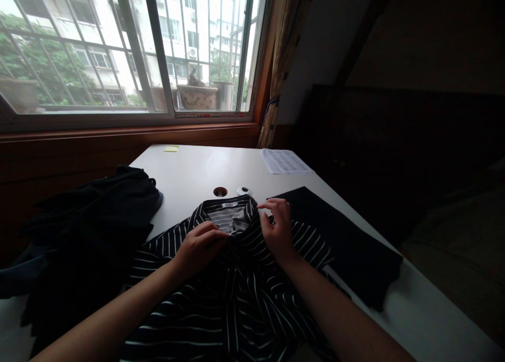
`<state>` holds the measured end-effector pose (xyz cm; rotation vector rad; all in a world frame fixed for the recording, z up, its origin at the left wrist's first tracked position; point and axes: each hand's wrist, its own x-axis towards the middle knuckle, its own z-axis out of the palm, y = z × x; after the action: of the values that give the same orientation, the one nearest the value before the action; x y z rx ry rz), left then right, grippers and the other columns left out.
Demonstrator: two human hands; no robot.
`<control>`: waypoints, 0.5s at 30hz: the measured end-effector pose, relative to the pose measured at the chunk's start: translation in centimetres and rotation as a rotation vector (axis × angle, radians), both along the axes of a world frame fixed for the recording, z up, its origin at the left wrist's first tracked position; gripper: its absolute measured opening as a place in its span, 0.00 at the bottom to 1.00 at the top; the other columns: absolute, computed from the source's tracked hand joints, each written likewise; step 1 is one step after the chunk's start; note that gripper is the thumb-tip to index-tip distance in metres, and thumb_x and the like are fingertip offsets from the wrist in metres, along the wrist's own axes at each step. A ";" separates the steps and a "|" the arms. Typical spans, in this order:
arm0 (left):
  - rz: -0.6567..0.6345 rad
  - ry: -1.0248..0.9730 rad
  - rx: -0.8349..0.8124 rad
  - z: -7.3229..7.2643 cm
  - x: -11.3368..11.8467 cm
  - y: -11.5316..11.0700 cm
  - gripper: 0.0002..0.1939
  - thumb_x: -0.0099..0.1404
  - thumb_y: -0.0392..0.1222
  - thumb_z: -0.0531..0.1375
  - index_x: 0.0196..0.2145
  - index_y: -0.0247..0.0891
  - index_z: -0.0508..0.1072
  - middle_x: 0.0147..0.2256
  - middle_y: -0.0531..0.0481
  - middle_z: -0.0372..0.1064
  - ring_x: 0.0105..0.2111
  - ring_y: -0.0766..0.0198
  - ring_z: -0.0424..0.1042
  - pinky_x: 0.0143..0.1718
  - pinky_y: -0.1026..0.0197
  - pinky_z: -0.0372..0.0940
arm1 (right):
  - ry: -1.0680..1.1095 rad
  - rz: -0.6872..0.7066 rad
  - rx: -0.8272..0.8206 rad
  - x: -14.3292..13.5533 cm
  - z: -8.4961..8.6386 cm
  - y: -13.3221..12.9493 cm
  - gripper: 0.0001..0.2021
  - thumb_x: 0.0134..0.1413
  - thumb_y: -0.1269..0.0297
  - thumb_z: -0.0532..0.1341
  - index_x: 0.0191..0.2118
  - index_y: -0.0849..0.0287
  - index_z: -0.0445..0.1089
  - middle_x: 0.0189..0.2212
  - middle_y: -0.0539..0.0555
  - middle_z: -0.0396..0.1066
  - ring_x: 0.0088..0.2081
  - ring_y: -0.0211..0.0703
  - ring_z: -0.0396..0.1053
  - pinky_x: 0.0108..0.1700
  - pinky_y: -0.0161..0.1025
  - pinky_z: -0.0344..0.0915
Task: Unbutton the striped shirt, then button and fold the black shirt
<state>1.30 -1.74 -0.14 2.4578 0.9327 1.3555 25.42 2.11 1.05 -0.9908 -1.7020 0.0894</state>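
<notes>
A black shirt with white stripes (189, 312) lies spread on the white table, its collar (203, 210) toward the far side and a pale label inside the neck. My left hand (202, 246) pinches the front of the collar with thumb and fingertips. At the collar's right side is my right hand (277, 228), its fingers bent and their tips on the collar edge. Both forearms reach across the shirt and cover parts of its sleeves and front.
Dark clothes (94, 214) are heaped at the left. A folded dark garment (339, 241) lies at the right, partly beside the shirt. Printed sheets (286, 162), a yellow note (171, 148) and a cable hole (220, 192) are on the white table (189, 164), below a barred window.
</notes>
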 end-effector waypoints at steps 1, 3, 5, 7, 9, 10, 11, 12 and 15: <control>0.012 0.004 0.016 0.0 0.0 -0.1 0.08 0.69 0.33 0.60 0.44 0.39 0.76 0.34 0.48 0.69 0.32 0.65 0.70 0.34 0.64 0.68 | -0.058 0.038 0.058 -0.1 0.4 -0.7 0.13 0.56 0.76 0.56 0.43 0.52 0.70 0.42 0.55 0.66 0.47 0.52 0.64 0.51 0.53 0.60; 0.030 0.013 0.055 0.0 -0.1 -0.3 0.09 0.68 0.32 0.60 0.44 0.39 0.76 0.34 0.48 0.69 0.32 0.66 0.70 0.33 0.65 0.67 | -0.177 0.182 0.155 -0.3 1.0 -1.8 0.15 0.56 0.75 0.58 0.46 0.50 0.69 0.41 0.54 0.68 0.45 0.51 0.65 0.49 0.52 0.63; 0.036 0.014 0.097 0.0 -0.2 -0.4 0.09 0.68 0.31 0.60 0.44 0.38 0.75 0.33 0.49 0.68 0.31 0.66 0.70 0.32 0.66 0.67 | -0.296 0.326 0.228 -0.7 1.3 -2.5 0.17 0.55 0.74 0.60 0.49 0.50 0.69 0.42 0.53 0.69 0.44 0.50 0.66 0.47 0.51 0.65; 0.037 0.008 0.133 0.0 -0.2 -0.6 0.08 0.68 0.31 0.60 0.44 0.37 0.75 0.33 0.49 0.68 0.31 0.67 0.69 0.32 0.66 0.67 | -0.385 0.413 0.263 -1.1 1.4 -2.6 0.17 0.55 0.72 0.62 0.51 0.51 0.69 0.43 0.54 0.71 0.42 0.48 0.67 0.46 0.50 0.66; 0.038 0.004 0.169 0.1 -0.2 -0.7 0.08 0.68 0.30 0.60 0.44 0.37 0.74 0.33 0.49 0.68 0.30 0.67 0.69 0.31 0.67 0.66 | -0.415 0.439 0.280 -1.4 1.3 -2.3 0.15 0.58 0.71 0.62 0.51 0.53 0.69 0.41 0.54 0.72 0.40 0.47 0.67 0.45 0.48 0.67; 0.038 0.004 0.185 0.2 -0.1 -0.8 0.08 0.67 0.30 0.60 0.44 0.37 0.74 0.32 0.49 0.68 0.30 0.67 0.69 0.30 0.67 0.66 | -0.413 0.442 0.284 -1.5 1.2 -2.2 0.14 0.59 0.71 0.62 0.50 0.53 0.70 0.40 0.53 0.73 0.39 0.46 0.67 0.44 0.47 0.68; 0.037 0.003 0.198 0.2 -0.1 -0.8 0.08 0.67 0.30 0.60 0.44 0.37 0.74 0.32 0.49 0.68 0.30 0.67 0.68 0.30 0.67 0.66 | -0.403 0.446 0.287 -1.5 1.1 -2.0 0.13 0.60 0.71 0.62 0.49 0.53 0.70 0.38 0.53 0.73 0.38 0.45 0.67 0.43 0.46 0.69; 0.033 0.002 0.210 0.2 -0.1 -0.8 0.08 0.67 0.30 0.60 0.43 0.36 0.74 0.32 0.49 0.68 0.30 0.67 0.68 0.30 0.67 0.66 | -0.394 0.454 0.287 -1.5 1.0 -1.8 0.12 0.61 0.72 0.62 0.49 0.54 0.70 0.37 0.52 0.73 0.37 0.44 0.67 0.42 0.45 0.69; 0.009 -0.002 0.222 0.3 -0.1 -0.9 0.07 0.67 0.30 0.61 0.43 0.36 0.74 0.32 0.49 0.68 0.30 0.66 0.68 0.30 0.66 0.67 | -0.365 0.480 0.288 -1.3 0.8 -1.7 0.12 0.63 0.74 0.60 0.49 0.54 0.70 0.37 0.52 0.73 0.36 0.42 0.67 0.41 0.42 0.71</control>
<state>1.23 -2.61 0.11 2.6126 0.8345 1.5404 24.09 0.46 1.81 -0.3849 -2.1897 -0.0270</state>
